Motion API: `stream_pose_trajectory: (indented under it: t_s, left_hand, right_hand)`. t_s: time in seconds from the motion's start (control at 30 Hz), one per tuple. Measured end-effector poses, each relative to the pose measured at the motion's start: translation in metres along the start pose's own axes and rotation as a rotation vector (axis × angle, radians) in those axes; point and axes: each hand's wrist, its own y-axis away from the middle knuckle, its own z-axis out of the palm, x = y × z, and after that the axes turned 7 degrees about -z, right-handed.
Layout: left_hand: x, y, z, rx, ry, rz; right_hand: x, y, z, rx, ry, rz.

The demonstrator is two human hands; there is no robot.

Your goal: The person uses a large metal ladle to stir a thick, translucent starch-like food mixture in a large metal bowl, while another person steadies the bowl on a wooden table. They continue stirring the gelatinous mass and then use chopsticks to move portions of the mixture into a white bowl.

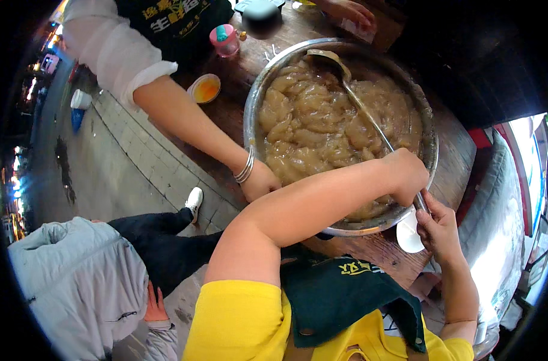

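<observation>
A large round metal basin [251, 115] in front of me holds wet, glossy tan pieces of food [312, 119], possibly coated raw meat; I cannot tell which kind. Across it slants a long-handled metal ladle [366, 110], its head resting on the food near the far rim. My left hand [409, 176] reaches over from the left and grips the ladle's handle above the basin's right side. Lower down, near the handle's end, my right hand [440, 225] also holds it. Beside my right hand, partly hidden, is a small white bowl or dish [410, 237] at the near rim.
A co-worker's hand [259, 180] with bracelets is at the basin's left rim. Another hand [350, 13] shows at the far edge. On the wooden table [454, 144] stand a pink-lidded jar [225, 43] and a cup of orange liquid [205, 89]. A person in a grey jacket [84, 275] is at left.
</observation>
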Motion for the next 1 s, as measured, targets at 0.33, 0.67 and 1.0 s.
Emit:
stream_pose_trajectory:
  t_s: [0.33,0.67,1.0]
  left_hand:
    - [0.028,0.040,0.025,0.308,0.128,-0.113]
    - [0.111,0.008,0.064,0.805,0.340,-0.168]
    - [0.230,-0.066,0.027,0.919,0.495,0.167]
  right_hand:
    - [0.002,0.023,-0.007,-0.110,0.749,-0.517]
    - [-0.021,0.078,-0.066,-0.122,1.508,-0.729]
    - [-0.041,0.201,-0.147,0.291,1.508,-0.518]
